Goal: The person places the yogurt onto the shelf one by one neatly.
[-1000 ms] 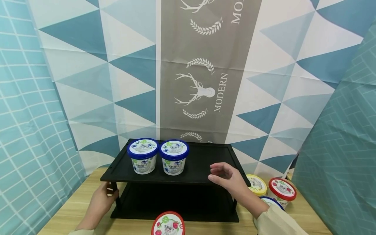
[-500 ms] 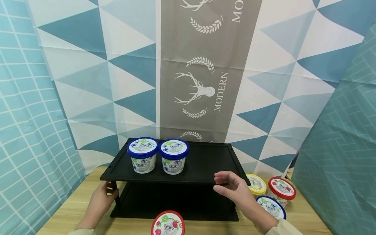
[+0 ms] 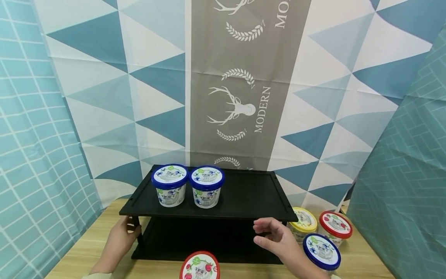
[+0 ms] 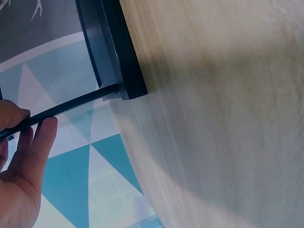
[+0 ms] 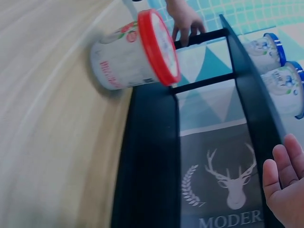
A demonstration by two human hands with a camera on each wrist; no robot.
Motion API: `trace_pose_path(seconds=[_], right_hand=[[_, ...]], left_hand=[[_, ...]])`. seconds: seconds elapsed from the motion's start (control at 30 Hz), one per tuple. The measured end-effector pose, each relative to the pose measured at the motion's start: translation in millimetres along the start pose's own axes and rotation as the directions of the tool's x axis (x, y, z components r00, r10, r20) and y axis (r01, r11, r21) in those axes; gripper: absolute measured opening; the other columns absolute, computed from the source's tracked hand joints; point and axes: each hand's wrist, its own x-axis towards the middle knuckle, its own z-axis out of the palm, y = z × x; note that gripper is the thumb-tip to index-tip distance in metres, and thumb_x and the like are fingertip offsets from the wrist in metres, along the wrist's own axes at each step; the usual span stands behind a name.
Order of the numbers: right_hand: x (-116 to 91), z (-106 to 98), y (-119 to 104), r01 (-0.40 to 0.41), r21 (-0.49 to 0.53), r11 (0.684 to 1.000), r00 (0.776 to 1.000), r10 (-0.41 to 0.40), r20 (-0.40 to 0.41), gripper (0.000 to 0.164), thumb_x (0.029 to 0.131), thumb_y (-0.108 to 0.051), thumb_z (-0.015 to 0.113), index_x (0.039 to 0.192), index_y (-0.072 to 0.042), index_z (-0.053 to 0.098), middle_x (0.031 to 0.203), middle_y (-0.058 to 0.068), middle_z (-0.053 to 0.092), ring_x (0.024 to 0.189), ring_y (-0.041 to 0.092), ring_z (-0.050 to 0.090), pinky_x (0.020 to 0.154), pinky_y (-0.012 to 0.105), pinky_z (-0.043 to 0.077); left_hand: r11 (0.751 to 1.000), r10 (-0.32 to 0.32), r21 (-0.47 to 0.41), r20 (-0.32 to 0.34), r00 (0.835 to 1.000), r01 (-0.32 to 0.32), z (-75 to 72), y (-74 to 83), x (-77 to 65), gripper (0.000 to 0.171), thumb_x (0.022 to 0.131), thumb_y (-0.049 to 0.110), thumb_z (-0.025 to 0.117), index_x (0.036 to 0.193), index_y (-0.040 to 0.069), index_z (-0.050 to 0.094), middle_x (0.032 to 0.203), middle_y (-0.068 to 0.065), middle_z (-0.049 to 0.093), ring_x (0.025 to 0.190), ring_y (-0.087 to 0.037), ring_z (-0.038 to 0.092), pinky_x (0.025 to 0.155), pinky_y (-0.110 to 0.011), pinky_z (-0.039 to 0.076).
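Note:
A black two-tier rack (image 3: 251, 193) stands on the wooden table. My left hand (image 3: 120, 240) holds its front left post (image 4: 76, 102), thumb on one side and fingers on the other. Two white tubs with blue lids, the left one (image 3: 169, 186) and its neighbour (image 3: 206, 188), sit side by side on the upper shelf's left half. My right hand (image 3: 278, 240) hovers before the rack's right front, fingers loosely bent, holding nothing. A red-lidded tub with strawberry pictures (image 3: 199, 266) stands in front of the rack, cut off by the head view's lower edge.
Right of the rack stand more tubs: a yellow-lidded one (image 3: 303, 223), a red-lidded one (image 3: 335, 226) and a blue-lidded one (image 3: 321, 252) nearest. Patterned cloth (image 3: 237, 108) hangs behind the rack, with a tiled-print sheet (image 3: 31, 135) on the left.
My right hand has dropped from above the upper shelf's right part to below its front edge, uncovering the blue-lidded tub on the right. My left hand keeps its hold on the post.

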Motion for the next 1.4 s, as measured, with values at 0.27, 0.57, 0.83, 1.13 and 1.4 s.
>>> trace_pose_path(seconds=[0.27, 0.57, 0.83, 1.13, 1.4], right_hand=[[-7, 5, 27, 0.007, 0.013, 1.0, 0.999, -0.008, 0.039, 0.041, 0.084, -0.019, 0.057, 0.12, -0.002, 0.045, 0.113, 0.01, 0.052, 0.097, 0.009, 0.053, 0.076, 0.022, 0.046], [-5, 14, 65, -0.058, 0.022, 0.998, 0.996, 0.057, 0.065, 0.047, 0.081, -0.027, 0.061, 0.118, -0.001, 0.048, 0.109, 0.008, 0.055, 0.096, 0.017, 0.052, 0.071, 0.026, 0.047], [-2, 22, 88, -0.089, 0.064, 0.994, 0.994, 0.084, 0.074, 0.05, 0.079, -0.027, 0.064, 0.117, 0.0, 0.049, 0.107, 0.008, 0.056, 0.097, 0.02, 0.052, 0.072, 0.028, 0.045], [4, 38, 107, -0.106, 0.135, 0.985, 0.99, 0.092, 0.107, 0.045, 0.079, -0.018, 0.063, 0.117, 0.002, 0.049, 0.109, 0.014, 0.055, 0.097, 0.021, 0.052, 0.071, 0.028, 0.045], [11, 49, 124, -0.121, 0.221, 0.968, 0.977, 0.076, 0.2, 0.043, 0.081, -0.018, 0.059, 0.119, -0.001, 0.046, 0.109, 0.007, 0.054, 0.1, 0.02, 0.053, 0.074, 0.029, 0.045]], left_hand=[[1.0, -0.025, 0.0, 0.014, 1.0, 0.025, 0.5, -0.3, 0.6, 0.045, 0.08, 0.007, 0.056, 0.122, 0.001, 0.041, 0.098, -0.024, 0.056, 0.084, -0.034, 0.06, 0.063, -0.035, 0.053], [0.999, -0.043, -0.01, 0.05, 0.998, 0.044, 0.4, -0.9, -0.1, 0.05, 0.082, 0.009, 0.054, 0.127, 0.0, 0.035, 0.101, -0.024, 0.054, 0.085, -0.034, 0.059, 0.063, -0.034, 0.053], [0.999, -0.045, -0.002, 0.026, 0.999, 0.045, 0.2, 1.4, -1.8, 0.048, 0.081, 0.007, 0.055, 0.125, 0.001, 0.038, 0.1, -0.024, 0.055, 0.084, -0.033, 0.059, 0.063, -0.035, 0.053], [0.999, -0.044, -0.01, 0.007, 0.999, 0.044, 0.6, 3.4, -1.2, 0.045, 0.08, 0.004, 0.054, 0.123, 0.002, 0.04, 0.1, -0.025, 0.055, 0.084, -0.033, 0.059, 0.067, -0.037, 0.053], [1.0, -0.026, -0.011, -0.006, 1.0, 0.026, 2.4, 2.7, -0.6, 0.046, 0.08, 0.004, 0.055, 0.124, 0.003, 0.04, 0.1, -0.024, 0.055, 0.084, -0.033, 0.06, 0.066, -0.037, 0.053]])
